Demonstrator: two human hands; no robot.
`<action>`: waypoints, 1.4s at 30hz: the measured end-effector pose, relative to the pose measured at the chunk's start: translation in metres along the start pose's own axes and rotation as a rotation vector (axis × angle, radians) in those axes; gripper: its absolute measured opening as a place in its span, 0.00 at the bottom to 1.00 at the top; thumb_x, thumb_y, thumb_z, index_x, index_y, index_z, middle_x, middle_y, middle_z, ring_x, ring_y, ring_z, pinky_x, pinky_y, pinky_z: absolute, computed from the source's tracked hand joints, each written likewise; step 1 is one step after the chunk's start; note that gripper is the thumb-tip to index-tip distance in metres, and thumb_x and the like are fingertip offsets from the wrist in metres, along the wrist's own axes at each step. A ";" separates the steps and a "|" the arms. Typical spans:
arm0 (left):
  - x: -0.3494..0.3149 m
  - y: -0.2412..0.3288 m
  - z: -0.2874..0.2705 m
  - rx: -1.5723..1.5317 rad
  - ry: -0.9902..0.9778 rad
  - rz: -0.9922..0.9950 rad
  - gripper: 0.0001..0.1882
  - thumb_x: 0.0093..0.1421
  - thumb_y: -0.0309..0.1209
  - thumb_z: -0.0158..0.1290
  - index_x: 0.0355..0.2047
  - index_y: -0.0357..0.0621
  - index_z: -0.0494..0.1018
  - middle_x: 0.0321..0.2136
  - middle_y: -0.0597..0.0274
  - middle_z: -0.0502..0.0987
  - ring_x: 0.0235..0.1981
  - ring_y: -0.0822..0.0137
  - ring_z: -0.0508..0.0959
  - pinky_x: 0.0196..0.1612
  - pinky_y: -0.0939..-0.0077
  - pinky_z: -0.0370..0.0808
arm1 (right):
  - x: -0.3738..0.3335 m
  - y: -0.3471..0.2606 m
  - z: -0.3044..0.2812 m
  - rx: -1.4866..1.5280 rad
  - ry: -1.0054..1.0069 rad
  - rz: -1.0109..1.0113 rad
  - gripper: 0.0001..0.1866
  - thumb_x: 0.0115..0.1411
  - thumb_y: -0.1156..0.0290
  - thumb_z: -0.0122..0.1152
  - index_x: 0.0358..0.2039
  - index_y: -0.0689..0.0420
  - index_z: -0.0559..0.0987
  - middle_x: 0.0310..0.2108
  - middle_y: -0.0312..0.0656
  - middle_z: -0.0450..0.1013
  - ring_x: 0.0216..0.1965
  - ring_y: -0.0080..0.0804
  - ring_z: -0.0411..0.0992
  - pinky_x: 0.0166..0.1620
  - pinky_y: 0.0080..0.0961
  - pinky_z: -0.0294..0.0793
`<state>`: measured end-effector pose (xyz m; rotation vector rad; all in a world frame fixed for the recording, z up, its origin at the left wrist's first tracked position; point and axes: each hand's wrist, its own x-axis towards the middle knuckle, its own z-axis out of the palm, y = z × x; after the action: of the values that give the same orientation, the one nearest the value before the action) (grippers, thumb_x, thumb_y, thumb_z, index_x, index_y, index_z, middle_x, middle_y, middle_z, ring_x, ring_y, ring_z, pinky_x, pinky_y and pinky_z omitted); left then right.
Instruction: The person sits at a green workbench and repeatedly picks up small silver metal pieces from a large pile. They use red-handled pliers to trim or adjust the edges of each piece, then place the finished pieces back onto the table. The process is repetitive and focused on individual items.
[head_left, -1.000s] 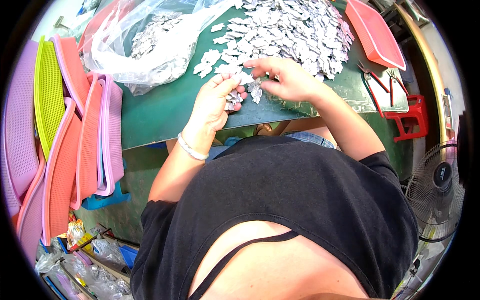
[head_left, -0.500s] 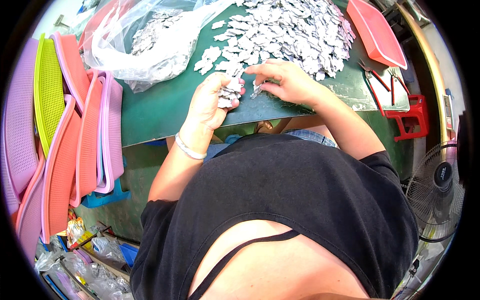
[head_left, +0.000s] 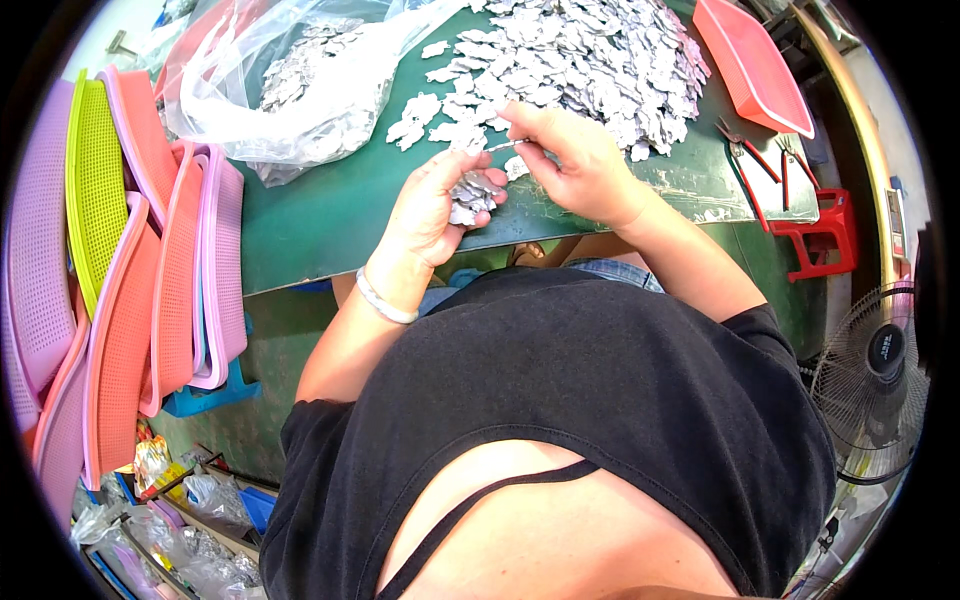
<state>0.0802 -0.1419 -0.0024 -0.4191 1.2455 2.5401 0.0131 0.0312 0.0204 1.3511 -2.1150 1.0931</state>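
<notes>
My left hand [head_left: 430, 205] is curled round a small stack of flat silvery-grey pieces [head_left: 472, 198]. Between the thumb and fingers of my right hand [head_left: 575, 165] a single thin flat piece [head_left: 507, 146] is pinched, seen edge-on, with its near end close to my left fingertips. Both hands are just above the front edge of the green table [head_left: 320, 235]. Beyond them spreads a large heap of similar flat, irregularly outlined pieces [head_left: 590, 70]. A loose piece [head_left: 516, 168] lies on the table beneath my right hand.
A clear plastic bag [head_left: 250, 115] holding more pieces lies at the back left. At right are a pink tray [head_left: 755, 70], red-handled pliers [head_left: 745, 165], a red stool [head_left: 820, 235] and a fan [head_left: 885, 350]. Stacked plastic baskets [head_left: 125, 350] stand at left.
My right hand has lifted and turned, and now pinches a piece edge-on beside my left hand. My left hand has shifted slightly right and down with its stack.
</notes>
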 end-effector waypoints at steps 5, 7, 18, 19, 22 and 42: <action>0.000 -0.006 0.004 0.026 0.012 0.099 0.05 0.55 0.28 0.51 0.32 0.43 0.69 0.26 0.60 0.76 0.24 0.71 0.76 0.19 0.83 0.71 | -0.001 -0.003 -0.001 0.153 -0.176 -0.015 0.25 0.47 0.80 0.55 0.49 0.56 0.68 0.31 0.42 0.70 0.32 0.39 0.71 0.35 0.30 0.72; 0.000 -0.004 0.003 0.033 0.047 0.096 0.05 0.55 0.27 0.51 0.33 0.43 0.69 0.26 0.61 0.76 0.24 0.71 0.76 0.19 0.83 0.71 | -0.003 -0.001 -0.001 0.263 -0.166 0.110 0.25 0.46 0.80 0.56 0.49 0.56 0.68 0.32 0.43 0.70 0.32 0.39 0.71 0.36 0.31 0.71; -0.001 -0.001 0.000 0.053 0.065 0.078 0.08 0.54 0.24 0.49 0.35 0.40 0.68 0.27 0.58 0.75 0.26 0.68 0.76 0.20 0.82 0.71 | -0.014 0.021 0.004 -0.066 -0.374 0.182 0.22 0.51 0.77 0.56 0.48 0.58 0.69 0.25 0.40 0.72 0.30 0.35 0.69 0.37 0.27 0.69; -0.001 -0.002 -0.001 0.056 0.062 0.083 0.08 0.53 0.25 0.49 0.35 0.40 0.68 0.28 0.58 0.76 0.26 0.67 0.76 0.20 0.81 0.71 | -0.014 0.020 0.004 0.079 -0.341 0.308 0.21 0.52 0.76 0.55 0.48 0.58 0.68 0.24 0.38 0.72 0.28 0.31 0.69 0.36 0.25 0.69; -0.002 0.000 -0.003 0.044 0.040 0.091 0.08 0.53 0.25 0.49 0.35 0.40 0.68 0.28 0.57 0.76 0.27 0.66 0.76 0.20 0.80 0.71 | -0.009 0.019 0.000 0.481 -0.283 0.652 0.19 0.55 0.75 0.53 0.49 0.60 0.68 0.25 0.32 0.73 0.23 0.16 0.65 0.31 0.17 0.67; 0.002 -0.002 0.018 0.101 0.063 0.127 0.10 0.51 0.24 0.55 0.34 0.42 0.69 0.27 0.65 0.74 0.23 0.75 0.74 0.18 0.85 0.66 | 0.003 -0.004 -0.010 0.643 -0.259 0.657 0.20 0.57 0.76 0.51 0.51 0.62 0.65 0.29 0.35 0.74 0.25 0.15 0.67 0.30 0.13 0.68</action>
<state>0.0765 -0.1256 0.0057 -0.4131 1.4602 2.5710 0.0142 0.0365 0.0302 1.0801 -2.6152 2.0985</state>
